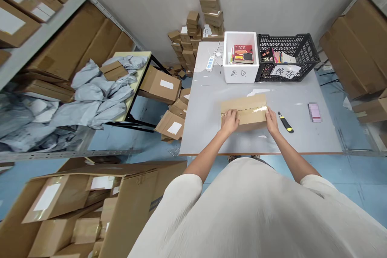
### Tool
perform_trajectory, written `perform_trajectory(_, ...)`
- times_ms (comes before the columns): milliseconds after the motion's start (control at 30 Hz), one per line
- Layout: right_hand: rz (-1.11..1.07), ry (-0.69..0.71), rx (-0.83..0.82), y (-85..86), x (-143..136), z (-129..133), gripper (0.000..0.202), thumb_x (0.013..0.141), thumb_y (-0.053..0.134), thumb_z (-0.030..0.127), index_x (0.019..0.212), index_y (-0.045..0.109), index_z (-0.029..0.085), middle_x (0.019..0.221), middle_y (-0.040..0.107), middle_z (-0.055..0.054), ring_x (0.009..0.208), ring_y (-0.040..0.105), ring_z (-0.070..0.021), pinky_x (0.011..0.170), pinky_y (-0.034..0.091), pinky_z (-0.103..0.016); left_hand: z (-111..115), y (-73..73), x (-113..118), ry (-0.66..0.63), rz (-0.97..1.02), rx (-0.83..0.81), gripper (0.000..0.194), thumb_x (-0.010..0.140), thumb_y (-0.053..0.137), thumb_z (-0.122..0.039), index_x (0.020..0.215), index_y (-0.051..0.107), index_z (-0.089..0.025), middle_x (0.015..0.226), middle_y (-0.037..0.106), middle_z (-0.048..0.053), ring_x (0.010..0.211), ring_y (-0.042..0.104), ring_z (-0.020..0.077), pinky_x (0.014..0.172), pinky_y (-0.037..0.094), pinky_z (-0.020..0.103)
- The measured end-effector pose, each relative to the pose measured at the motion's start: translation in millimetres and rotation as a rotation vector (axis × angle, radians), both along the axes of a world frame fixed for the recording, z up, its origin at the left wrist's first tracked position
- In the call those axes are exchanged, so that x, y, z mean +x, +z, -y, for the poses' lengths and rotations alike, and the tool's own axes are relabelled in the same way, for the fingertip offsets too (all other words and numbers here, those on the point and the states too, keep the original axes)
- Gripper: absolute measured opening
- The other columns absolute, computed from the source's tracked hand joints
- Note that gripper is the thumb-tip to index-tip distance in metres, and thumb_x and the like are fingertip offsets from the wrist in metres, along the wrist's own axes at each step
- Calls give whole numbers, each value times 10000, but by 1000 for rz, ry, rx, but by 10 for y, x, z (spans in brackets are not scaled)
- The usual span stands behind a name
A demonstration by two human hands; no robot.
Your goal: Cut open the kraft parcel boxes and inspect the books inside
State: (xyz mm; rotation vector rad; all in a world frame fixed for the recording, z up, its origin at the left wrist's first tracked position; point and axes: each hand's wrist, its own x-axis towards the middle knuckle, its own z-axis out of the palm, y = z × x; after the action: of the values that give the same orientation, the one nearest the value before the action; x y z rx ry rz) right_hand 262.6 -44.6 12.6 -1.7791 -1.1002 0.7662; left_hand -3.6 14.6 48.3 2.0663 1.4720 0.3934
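Note:
A cardboard box [249, 105] with shiny clear tape along its top seam lies near the front of the grey table. My left hand [230, 121] grips its left part, fingers bent over the top by the seam. At the right end, my right hand [271, 121] holds the box with fingers against its side; part of the grip is hidden. Just right of that hand lies a black and yellow utility knife [286, 122]. The left end of the box looks slightly blurred.
Behind the box stand a white bin [240, 73] with books and a black crate [287, 59] with small items. A power strip [210, 63] lies left of them. A pink item [315, 112] rests at right. Left are grey parcels [99, 88] and a large carton [136, 193] of boxes.

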Motion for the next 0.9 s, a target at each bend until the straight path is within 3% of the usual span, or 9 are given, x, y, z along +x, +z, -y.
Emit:
perform_trajectory(167,72,155,69,313,-422,-190,813,1066,225,827,1563,658,350,1604,584,-85,1565,450,-304,1354,288,-535,-50,317,99,-48,253,90,504,1085,539,-402,1564,562,-248,1573,574,152,1472,517,353,1267,405,522)
perform_trajectory(300,109,340,173,432,-609,-353,748,1042,371,834,1488,713,340,1591,622,-80,1552,476,-310,1349,306,-543,-52,574,103,-10,275,141,571,1039,644,-423,1588,562,-288,1613,530,131,1487,505,361,1272,407,513)
perform_trajectory(400,122,321,139,381,-637,-449,730,967,556,832,1461,719,320,1623,587,-106,1573,453,-342,1347,303,-573,-73,659,-31,56,250,110,595,983,690,-340,1569,591,-316,1627,502,123,1482,496,393,1243,437,541)
perform_trajectory(500,89,197,5,279,-642,-504,808,871,699,809,1508,660,314,1657,542,-124,1578,445,-368,1333,322,-607,-101,672,-226,121,239,90,566,960,677,-271,1523,640,-321,1632,485,119,1483,482,416,1228,450,568)
perform_trajectory(633,-10,126,-132,236,-706,-520,918,833,758,758,1586,567,268,1618,594,-151,1488,556,-365,1273,426,-576,-117,643,-449,152,271,118,529,976,637,-251,1502,662,-305,1587,510,126,1502,473,398,1284,401,575)
perform_trajectory(767,6,96,-102,311,-738,-489,867,824,776,706,1546,607,257,1602,620,-148,1462,586,-366,1252,456,-558,-123,585,-511,144,291,122,546,988,623,-267,1534,634,-280,1620,492,141,1539,457,382,1314,370,560)
perform_trajectory(900,50,69,-4,383,-547,-439,812,830,776,668,1515,645,250,1587,637,-139,1442,602,-370,1254,460,-565,-153,477,-344,130,343,82,599,985,655,-308,1579,582,-297,1693,431,130,1602,404,367,1335,340,553)
